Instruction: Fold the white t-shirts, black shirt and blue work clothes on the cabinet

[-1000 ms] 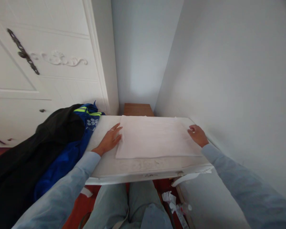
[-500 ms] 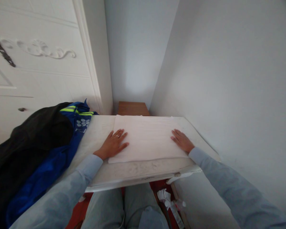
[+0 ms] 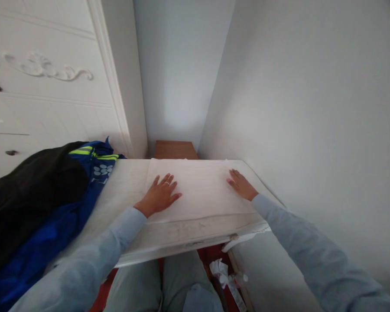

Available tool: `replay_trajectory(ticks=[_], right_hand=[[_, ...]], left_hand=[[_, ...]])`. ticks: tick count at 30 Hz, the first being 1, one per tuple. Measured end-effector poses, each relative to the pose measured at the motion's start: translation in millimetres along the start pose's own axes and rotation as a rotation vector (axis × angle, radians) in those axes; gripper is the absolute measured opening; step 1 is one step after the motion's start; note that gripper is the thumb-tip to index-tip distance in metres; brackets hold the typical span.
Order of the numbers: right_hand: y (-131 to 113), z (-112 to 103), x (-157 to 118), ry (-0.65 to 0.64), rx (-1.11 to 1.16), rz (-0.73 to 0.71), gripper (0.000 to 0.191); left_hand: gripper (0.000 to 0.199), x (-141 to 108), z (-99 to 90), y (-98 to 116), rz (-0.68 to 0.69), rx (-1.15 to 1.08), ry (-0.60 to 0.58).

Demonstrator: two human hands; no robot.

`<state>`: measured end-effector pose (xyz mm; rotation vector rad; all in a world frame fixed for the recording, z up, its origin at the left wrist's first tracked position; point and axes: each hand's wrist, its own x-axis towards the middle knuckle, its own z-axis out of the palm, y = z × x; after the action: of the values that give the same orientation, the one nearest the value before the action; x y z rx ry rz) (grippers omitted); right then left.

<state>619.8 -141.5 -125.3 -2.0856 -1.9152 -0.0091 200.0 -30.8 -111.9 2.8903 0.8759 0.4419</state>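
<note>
On desk [image 3: 126, 177]: pale, flat sheet [image 3: 201, 190], long way left to right. Left hand [image 3: 159, 195] spread on it; right hand [image 3: 243, 185] spread less.

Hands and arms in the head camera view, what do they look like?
Long, pale blue-grey left sleeve and right sleeve, slightly creased, reach the wrists. Both hands are ungloved. The left hand wears a thin, light ring; none shows on the right hand.

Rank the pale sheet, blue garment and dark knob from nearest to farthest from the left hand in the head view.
1. Pale sheet: under the left hand.
2. Blue garment: left of that hand.
3. Dark knob: far left, on the white cabinet.
</note>
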Motion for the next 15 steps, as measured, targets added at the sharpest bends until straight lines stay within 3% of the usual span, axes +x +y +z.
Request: replay_trajectory(ticks=[3,6,10,15], right_hand=[[-50,14,33,-0.063,-0.050,-0.186,0.072],[-76,34,65,-0.119,-0.133,-0.220,0.073],[-61,53,98,-0.138,-0.169,-0.123,0.066],[-27,50,120,-0.175,-0.190,0.073,0.062]], left_hand=[[0.068,12,14.3,34,0.130,-0.010,-0.006],[0.070,12,29.8,50,0.189,0.007,-0.044],[0.073,5,36.1,48,0.201,0.006,-0.050],[0.075,1,32.3,47,0.216,0.008,-0.046]])
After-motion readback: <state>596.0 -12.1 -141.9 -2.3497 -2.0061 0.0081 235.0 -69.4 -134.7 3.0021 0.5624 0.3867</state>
